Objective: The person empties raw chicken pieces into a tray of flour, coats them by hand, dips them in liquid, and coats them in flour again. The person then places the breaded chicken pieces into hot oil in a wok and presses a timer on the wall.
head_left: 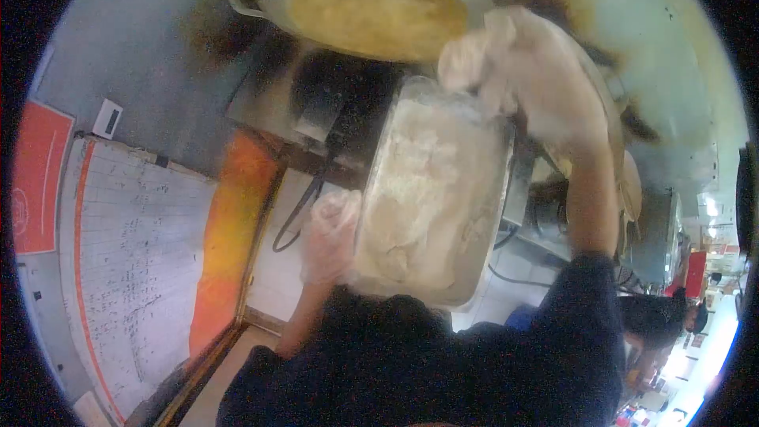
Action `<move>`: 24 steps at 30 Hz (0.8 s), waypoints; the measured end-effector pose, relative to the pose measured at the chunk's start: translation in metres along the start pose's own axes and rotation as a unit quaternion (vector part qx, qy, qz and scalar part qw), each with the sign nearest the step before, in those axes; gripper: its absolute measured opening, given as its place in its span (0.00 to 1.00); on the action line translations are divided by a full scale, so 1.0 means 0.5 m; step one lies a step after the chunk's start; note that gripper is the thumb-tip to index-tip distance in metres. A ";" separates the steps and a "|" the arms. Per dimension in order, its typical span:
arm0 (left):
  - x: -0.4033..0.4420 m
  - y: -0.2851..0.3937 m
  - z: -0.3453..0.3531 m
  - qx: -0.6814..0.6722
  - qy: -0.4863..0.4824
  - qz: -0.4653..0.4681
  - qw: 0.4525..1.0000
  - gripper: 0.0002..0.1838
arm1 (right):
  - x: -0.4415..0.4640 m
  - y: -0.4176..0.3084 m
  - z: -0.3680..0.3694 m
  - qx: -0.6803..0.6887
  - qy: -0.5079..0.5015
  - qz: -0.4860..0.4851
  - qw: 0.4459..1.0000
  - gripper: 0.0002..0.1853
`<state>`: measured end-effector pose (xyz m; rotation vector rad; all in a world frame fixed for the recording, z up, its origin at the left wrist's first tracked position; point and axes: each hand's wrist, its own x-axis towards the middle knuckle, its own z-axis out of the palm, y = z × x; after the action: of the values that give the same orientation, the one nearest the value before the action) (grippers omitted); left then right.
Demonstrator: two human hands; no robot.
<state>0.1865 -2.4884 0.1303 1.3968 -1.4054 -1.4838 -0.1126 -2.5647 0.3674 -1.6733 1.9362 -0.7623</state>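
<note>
A rectangular metal tray (473,269) of pale flour-like powder (419,190) is held in front of my body, tilted in the view. My left hand (332,233), in a clear plastic glove, is closed on the tray's left edge. Above the tray's far right corner is my right hand (538,79), gloved and whitened with powder. Its fingers are curled together around something pale, blurred by motion, that I cannot make out. Just beyond the right hand sits a large wok (273,0) with bubbling golden-brown oil (379,8).
The wok rests on a dark, soiled stove (340,87). At left hang a handwritten sheet (142,269), an orange panel (229,229) and a red sign (39,178). A pot (628,190) stands to the right. Another person (652,324) is in the right background.
</note>
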 end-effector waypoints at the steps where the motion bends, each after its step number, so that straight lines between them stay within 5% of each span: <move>1: -0.011 0.001 -0.022 0.068 -0.007 0.040 0.997 0.22 | 0.072 0.015 -0.015 0.043 -0.038 0.029 0.998 0.08; 2: -0.021 -0.008 -0.029 0.101 -0.006 0.061 0.993 0.22 | 0.143 0.030 -0.031 0.083 -0.074 0.061 0.992 0.08; 5: -0.040 -0.060 -0.028 0.152 -0.042 0.191 0.969 0.19 | 0.364 0.151 -0.013 -0.235 -0.035 -0.035 0.971 0.13; 9: -0.055 -0.027 0.013 0.088 -0.127 0.201 0.967 0.17 | 0.557 0.289 0.018 -0.429 -0.065 -0.003 0.901 0.26; 10: -0.045 -0.019 0.024 0.179 -0.174 0.266 0.931 0.17 | 0.593 0.328 0.017 -0.496 -0.096 0.016 0.863 0.31; 12: -0.032 0.001 0.066 0.268 -0.227 0.330 0.876 0.17 | 0.634 0.389 -0.015 -0.479 -0.054 0.044 0.875 0.29; 14: -0.038 0.016 0.109 0.168 -0.264 0.046 0.949 0.15 | 0.588 0.378 -0.053 -0.345 -0.034 0.020 0.938 0.23; 15: -0.037 -0.006 0.116 0.172 -0.276 0.038 0.945 0.15 | 0.509 0.320 -0.066 -0.337 -0.032 -0.006 0.941 0.20; 16: -0.029 -0.057 0.128 0.257 -0.223 0.210 0.917 0.16 | 0.415 0.253 -0.081 -0.328 -0.027 -0.029 0.944 0.18; 18: -0.027 -0.191 0.149 0.324 -0.192 0.356 0.855 0.17 | 0.188 0.103 -0.100 -0.305 -0.016 -0.057 0.950 0.14; 19: -0.023 -0.274 0.152 0.117 -0.324 0.112 0.932 0.18 | 0.086 0.055 -0.099 -0.294 -0.015 -0.058 0.954 0.13; 21: -0.011 -0.351 0.194 -0.099 -0.419 -0.172 0.886 0.20 | -0.083 0.067 -0.072 -0.317 0.031 -0.168 0.933 0.10; 22: 0.004 -0.361 0.225 0.201 -0.409 -0.127 0.881 0.19 | -0.155 0.100 -0.046 -0.310 0.031 -0.193 0.930 0.10; 23: 0.006 -0.376 0.245 0.483 -0.363 -0.057 0.795 0.18 | -0.227 0.132 -0.021 -0.303 0.031 -0.217 0.927 0.11; 24: -0.003 -0.396 0.254 0.485 -0.369 -0.055 0.791 0.18 | -0.270 0.192 0.046 -0.261 -0.024 -0.162 0.951 0.13</move>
<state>0.1054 -2.4126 -0.0771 1.4846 -2.9254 -1.4925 -0.1474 -2.4238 0.2843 -2.3403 1.9642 -0.3179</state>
